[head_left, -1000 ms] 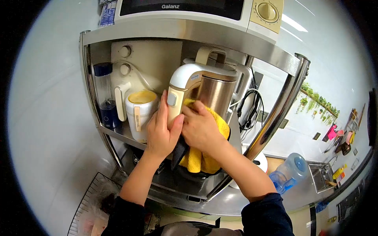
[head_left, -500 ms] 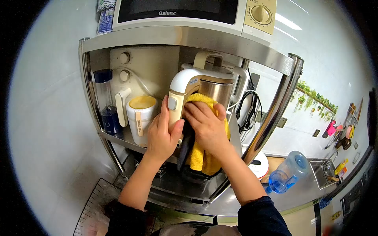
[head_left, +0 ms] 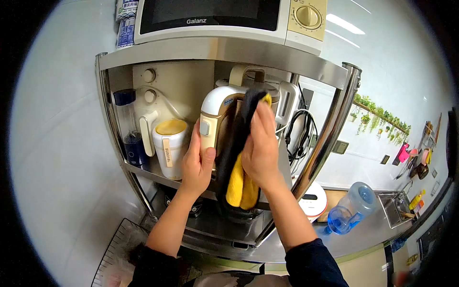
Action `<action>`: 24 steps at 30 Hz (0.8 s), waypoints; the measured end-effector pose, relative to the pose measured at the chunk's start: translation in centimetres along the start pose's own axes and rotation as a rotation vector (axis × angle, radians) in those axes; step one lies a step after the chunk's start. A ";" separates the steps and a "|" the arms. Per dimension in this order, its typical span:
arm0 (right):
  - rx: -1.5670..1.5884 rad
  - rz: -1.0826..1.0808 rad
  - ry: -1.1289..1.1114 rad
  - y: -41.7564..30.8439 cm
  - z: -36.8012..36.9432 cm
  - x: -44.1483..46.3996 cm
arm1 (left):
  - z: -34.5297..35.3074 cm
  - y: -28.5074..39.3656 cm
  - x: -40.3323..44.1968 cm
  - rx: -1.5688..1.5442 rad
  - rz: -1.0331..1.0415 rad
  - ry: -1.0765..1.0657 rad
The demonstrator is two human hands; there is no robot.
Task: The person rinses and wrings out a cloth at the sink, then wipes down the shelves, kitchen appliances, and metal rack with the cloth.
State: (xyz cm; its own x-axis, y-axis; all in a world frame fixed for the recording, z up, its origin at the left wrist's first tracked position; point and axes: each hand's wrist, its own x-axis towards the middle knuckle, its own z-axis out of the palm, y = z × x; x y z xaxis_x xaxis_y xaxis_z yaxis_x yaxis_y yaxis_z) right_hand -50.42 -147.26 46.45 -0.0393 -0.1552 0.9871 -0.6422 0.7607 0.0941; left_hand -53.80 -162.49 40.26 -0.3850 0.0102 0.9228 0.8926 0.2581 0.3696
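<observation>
On the middle shelf of a steel rack (head_left: 220, 50), toward its right side: a large jug-shaped appliance (head_left: 209, 131), cream handle facing out, metal body behind it, lid loop on top. Left hand (head_left: 196, 165) grips the lower handle – fingers along its left side, thumb up the other, below the grey button. Right hand (head_left: 260, 148) has its fingers stretched out and together, laid along a cloth (head_left: 235, 184) at the front of the metal body. Cloth is black on one face, yellow on the other; black part runs up beside the handle, yellow folds hang under the palm. Cannot tell whether the fingertips pinch it.

Left of the handle, near the left hand, a white cup (head_left: 174, 155) with a yellowish top; farther left, a clear bottle (head_left: 128, 119) with dark cap and base. Behind them a cream appliance with two knobs (head_left: 179, 86). Microwave (head_left: 210, 16) on the top shelf. To the right, dark cables (head_left: 299, 136) hang by the wall – beyond, a blue water bottle (head_left: 351, 208) near the sink (head_left: 394, 210).
</observation>
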 end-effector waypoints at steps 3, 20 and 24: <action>0.108 0.041 -0.064 -1.0 2.4 0.7 | 0.1 -1.7 0.0 -0.123 -0.013 -0.045; 0.156 0.069 -0.093 -2.1 1.2 -6.1 | 0.1 -1.2 -1.0 -0.267 -0.268 -0.075; -0.206 0.068 -0.085 -0.2 1.3 -0.5 | 1.0 -1.3 -1.2 -0.319 -0.165 -0.005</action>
State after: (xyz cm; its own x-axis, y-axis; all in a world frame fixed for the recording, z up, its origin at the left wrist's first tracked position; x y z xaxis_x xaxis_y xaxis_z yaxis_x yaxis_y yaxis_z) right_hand -51.29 -148.18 45.72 -0.1469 -0.1451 0.9785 -0.4662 0.8826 0.0609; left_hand -54.77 -161.83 38.53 -0.5301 -0.0019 0.8479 0.8466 -0.0576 0.5292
